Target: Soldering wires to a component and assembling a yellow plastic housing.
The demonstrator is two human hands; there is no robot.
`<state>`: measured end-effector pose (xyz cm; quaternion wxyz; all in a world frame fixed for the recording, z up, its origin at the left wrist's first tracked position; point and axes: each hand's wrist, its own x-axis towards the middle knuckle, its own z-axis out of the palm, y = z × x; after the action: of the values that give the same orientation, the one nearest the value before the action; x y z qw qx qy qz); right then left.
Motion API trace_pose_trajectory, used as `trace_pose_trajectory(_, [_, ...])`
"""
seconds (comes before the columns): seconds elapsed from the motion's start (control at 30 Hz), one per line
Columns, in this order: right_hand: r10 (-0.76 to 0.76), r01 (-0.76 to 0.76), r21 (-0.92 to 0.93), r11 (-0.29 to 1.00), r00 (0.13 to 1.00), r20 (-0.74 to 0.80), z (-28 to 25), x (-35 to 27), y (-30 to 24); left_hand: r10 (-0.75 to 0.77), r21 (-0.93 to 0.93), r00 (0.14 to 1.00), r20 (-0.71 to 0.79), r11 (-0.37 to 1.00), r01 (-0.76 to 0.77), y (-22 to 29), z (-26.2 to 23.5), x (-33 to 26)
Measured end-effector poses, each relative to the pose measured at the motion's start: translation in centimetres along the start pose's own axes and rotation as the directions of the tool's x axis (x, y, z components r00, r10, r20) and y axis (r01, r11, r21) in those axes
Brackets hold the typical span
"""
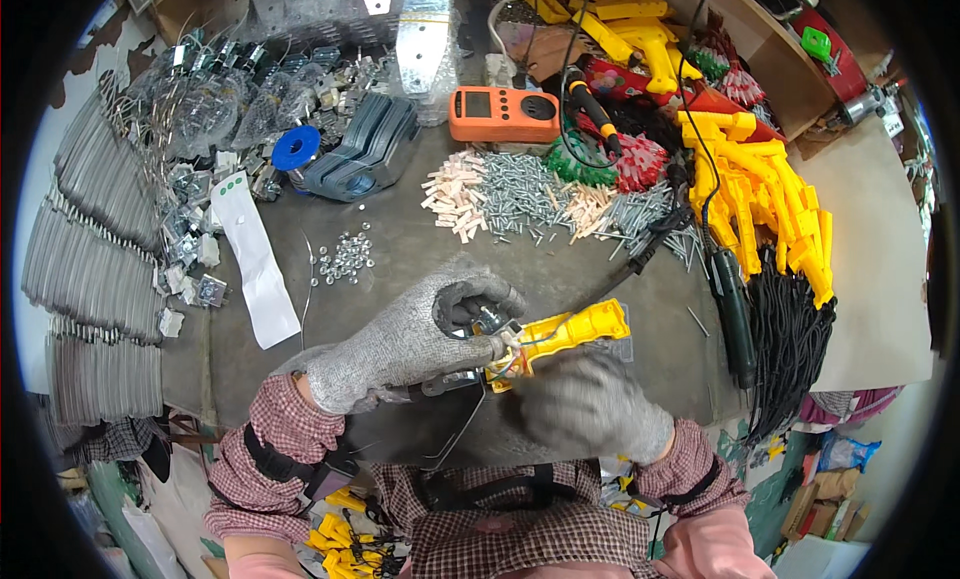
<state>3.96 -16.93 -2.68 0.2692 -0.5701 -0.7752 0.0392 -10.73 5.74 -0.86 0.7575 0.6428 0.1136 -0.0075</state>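
Observation:
My left hand [400,329], in a grey knit glove, is closed round a small metal part with wires [490,322]. Thin coloured wires run from that part into an open yellow plastic housing [580,329], whose hollow side faces up. Close by the housing's near end is my right hand [590,404], also gloved and smeared by motion; its fingers cannot be made out. Below my left hand lie a flat metal piece [452,382] and a thin bent metal rod [460,429]. A black cable [610,281] reaches toward the housing from the upper right.
Beyond my hands lie small screws [515,189], pale pegs [455,194] and an orange meter [505,114]. Yellow housings [760,179], black cords [785,349] and a dark power screwdriver [733,319] are at right. Metal plates [90,269] and a white strip [255,264] are at left.

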Motion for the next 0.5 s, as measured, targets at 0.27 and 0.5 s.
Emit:
trace_pose_trajectory(0.27, [0.137,-0.130,-0.119,0.984,0.989,0.054,0.8,1.0,-1.0,0.031,0.016,0.999,0.043,0.999,-0.031,-0.6,-0.4,0.1])
trace_pose_trajectory(0.5, [0.201,-0.192,-0.106,0.976,0.976,0.084,1.4,1.0,-1.1,0.047,0.167,0.998,0.039,0.985,-0.052,-0.5,-0.1,0.0])
